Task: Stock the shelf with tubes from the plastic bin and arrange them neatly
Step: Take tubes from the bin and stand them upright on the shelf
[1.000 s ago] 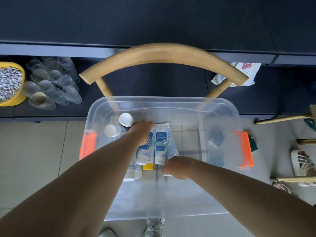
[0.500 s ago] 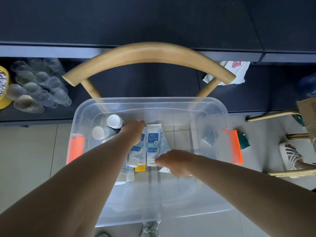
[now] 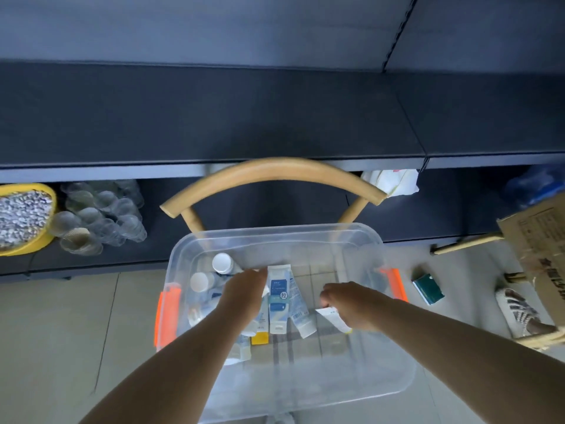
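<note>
Inside the plastic bin (image 3: 305,390), left hand (image 3: 241,296) grips tubes (image 3: 278,298); right hand (image 3: 348,304) pinches one.

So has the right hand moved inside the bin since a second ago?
Yes. The right hand has shifted rightward, away from the blue-labelled tube it was beside, and now holds a white tube lifted clear of the row.

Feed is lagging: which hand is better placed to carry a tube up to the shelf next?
Right, probably. The right hand already pinches a white tube, lifted clear of the row. The left hand only rests over tubes still lying in the plastic bin, with no clear grip showing.
</note>
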Motion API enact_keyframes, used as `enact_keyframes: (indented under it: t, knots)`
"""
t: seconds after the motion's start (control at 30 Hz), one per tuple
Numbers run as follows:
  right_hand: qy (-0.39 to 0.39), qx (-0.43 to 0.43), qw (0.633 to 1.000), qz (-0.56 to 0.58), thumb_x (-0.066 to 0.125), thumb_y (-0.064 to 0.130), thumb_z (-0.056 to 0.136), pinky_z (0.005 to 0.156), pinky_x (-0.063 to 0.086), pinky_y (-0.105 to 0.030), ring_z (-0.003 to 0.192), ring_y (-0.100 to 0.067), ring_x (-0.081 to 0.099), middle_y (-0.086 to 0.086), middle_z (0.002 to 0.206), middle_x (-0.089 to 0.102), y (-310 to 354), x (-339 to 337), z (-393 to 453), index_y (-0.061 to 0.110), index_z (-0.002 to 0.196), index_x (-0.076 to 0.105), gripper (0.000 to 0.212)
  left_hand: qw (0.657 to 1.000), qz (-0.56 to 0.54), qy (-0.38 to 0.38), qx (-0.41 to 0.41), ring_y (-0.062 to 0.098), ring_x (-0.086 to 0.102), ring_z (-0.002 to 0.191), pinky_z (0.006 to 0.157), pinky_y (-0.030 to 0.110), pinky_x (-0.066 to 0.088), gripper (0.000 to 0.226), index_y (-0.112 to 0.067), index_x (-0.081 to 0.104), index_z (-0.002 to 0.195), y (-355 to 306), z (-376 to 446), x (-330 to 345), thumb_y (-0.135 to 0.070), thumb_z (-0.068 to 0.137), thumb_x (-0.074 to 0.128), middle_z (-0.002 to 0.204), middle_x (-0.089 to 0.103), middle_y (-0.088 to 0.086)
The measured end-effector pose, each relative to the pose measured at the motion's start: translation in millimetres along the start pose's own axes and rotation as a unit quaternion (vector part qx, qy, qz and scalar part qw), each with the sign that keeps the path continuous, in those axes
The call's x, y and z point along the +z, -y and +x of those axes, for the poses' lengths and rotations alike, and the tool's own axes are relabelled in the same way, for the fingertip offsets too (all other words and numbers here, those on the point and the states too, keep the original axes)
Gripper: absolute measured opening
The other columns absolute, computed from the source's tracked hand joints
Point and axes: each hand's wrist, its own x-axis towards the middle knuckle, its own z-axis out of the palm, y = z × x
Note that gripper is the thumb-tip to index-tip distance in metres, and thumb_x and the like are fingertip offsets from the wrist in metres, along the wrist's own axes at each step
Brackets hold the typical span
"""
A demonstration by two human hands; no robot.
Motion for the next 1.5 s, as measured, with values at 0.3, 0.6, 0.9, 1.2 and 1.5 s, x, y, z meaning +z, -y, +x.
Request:
enact_keyframes:
  t: [0.3, 0.6, 0.9, 1.2, 1.5]
  knots:
    - [-0.104, 0.062, 0.991, 0.051, 0.042, -0.003, 0.090, 0.073, 0.032, -0.022, 0.093, -0.012, 0.045, 0.007, 0.111, 0.052, 16, -94, -77, 0.018, 0.113, 0.054, 0.034, 0.990, -0.128, -0.047, -0.032, 0.014, 0.059, 0.103, 0.082, 0.019, 0.043, 0.028, -0.024, 0.062, 0.097, 23, -64, -81, -0.002, 0.086, 0.049, 0.108, 0.065, -0.003]
    - [-0.216, 0.058, 0.973, 0.056, 0.044, 0.002, 0.089, 0.073, 0.045, -0.025, 0.091, -0.014, 0.053, 0.009, 0.101, 0.050, 84, -216, -163, 0.029, 0.094, 0.048, 0.028, 0.970, -0.203, -0.134, 0.019, 0.001, 0.048, 0.057, 0.048, 0.009, 0.033, 0.024, -0.029, 0.052, 0.074, 48, -147, -210, -0.005, 0.078, 0.054, 0.065, 0.050, -0.012]
    - [-0.337, 0.031, 0.939, 0.056, 0.050, 0.003, 0.091, 0.078, 0.048, -0.031, 0.095, -0.017, 0.056, 0.004, 0.103, 0.059, 162, -345, -235, 0.026, 0.092, 0.055, 0.024, 0.962, -0.174, -0.204, 0.043, 0.014, 0.054, 0.081, 0.061, 0.016, 0.040, 0.013, -0.017, 0.063, 0.084, 96, -219, -357, -0.005, 0.079, 0.059, 0.085, 0.057, -0.003]
    - [-0.425, -0.023, 0.901, 0.085, 0.051, -0.006, 0.087, 0.076, 0.048, -0.027, 0.099, -0.020, 0.055, 0.002, 0.101, 0.056, 194, -466, -235, 0.020, 0.093, 0.056, 0.027, 0.936, -0.216, -0.277, 0.007, 0.017, 0.059, 0.083, 0.061, 0.018, 0.048, 0.015, -0.011, 0.066, 0.094, 161, -238, -488, -0.004, 0.080, 0.066, 0.094, 0.065, 0.004]
    - [-0.466, -0.014, 0.883, 0.056, 0.051, -0.006, 0.087, 0.085, 0.049, -0.034, 0.106, -0.023, 0.057, -0.001, 0.109, 0.058, 197, -549, -171, 0.022, 0.092, 0.055, 0.028, 0.913, -0.261, -0.313, -0.008, 0.024, 0.063, 0.087, 0.080, 0.035, 0.057, 0.016, -0.004, 0.066, 0.095, 204, -196, -559, 0.000, 0.080, 0.067, 0.094, 0.065, 0.009]
